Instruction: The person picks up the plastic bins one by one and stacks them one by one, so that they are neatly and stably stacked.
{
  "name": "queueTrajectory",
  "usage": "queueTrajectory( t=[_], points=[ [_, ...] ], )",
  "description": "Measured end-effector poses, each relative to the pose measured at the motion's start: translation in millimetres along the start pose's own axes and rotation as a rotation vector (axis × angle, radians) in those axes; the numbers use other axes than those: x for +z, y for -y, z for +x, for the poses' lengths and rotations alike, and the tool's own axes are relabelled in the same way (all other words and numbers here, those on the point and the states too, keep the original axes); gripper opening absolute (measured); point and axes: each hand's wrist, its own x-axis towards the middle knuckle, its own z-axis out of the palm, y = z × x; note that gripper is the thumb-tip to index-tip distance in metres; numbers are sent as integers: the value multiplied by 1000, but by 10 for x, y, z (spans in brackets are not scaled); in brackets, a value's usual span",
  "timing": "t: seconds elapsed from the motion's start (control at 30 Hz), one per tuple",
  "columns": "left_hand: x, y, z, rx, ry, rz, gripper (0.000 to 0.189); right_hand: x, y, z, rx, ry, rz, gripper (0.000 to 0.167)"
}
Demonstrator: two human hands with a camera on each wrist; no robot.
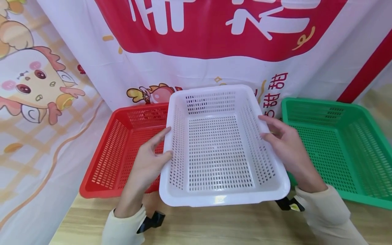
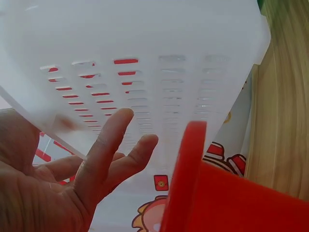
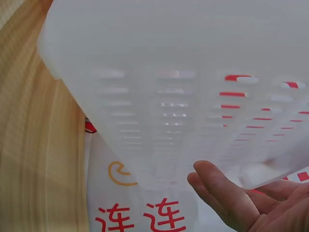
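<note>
While both hands are occupied with it, the white basket [image 1: 215, 153] is mid-scene, seemingly raised off the desk [image 1: 214, 224], its open side facing the head camera. Grip, left hand [image 1: 148, 165]: grasping the left side, thumb at the rim, other fingers under the outer face. Grip, right hand [image 1: 286, 146]: grasping the right side, thumb and fingertip likewise at the rim. Red basket [image 1: 107, 156] at left, partly covered by the white one; green basket [image 1: 324, 156] at right, just past the right hand. Printed cloth [image 1: 196, 66] at the far side. Step in hand, as judged: two-handed positioning of the white basket. Next move probably calls for even support and clearance from the red rim.
</note>
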Motion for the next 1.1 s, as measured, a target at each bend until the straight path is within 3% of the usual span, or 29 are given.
queueTrajectory(
  t=[0.27,0.5,0.6,0.9,1.1],
  points=[
    [-266,-20,-143,-14,-10,28,71,19,149,64,11,209,166,63],
    [-479,-101,-284,-11,-21,89,75,49,302,90,-41,271,181,61],
    [-602,-141,-330,-10,-3,69,75,75,380,98,-53,295,199,60],
    [-1117,-79,-337,18,72,30,71,316,602,165,-60,367,300,60],
    [-1526,83,-271,105,126,-121,70,579,697,233,-91,403,407,60]
  ],
)
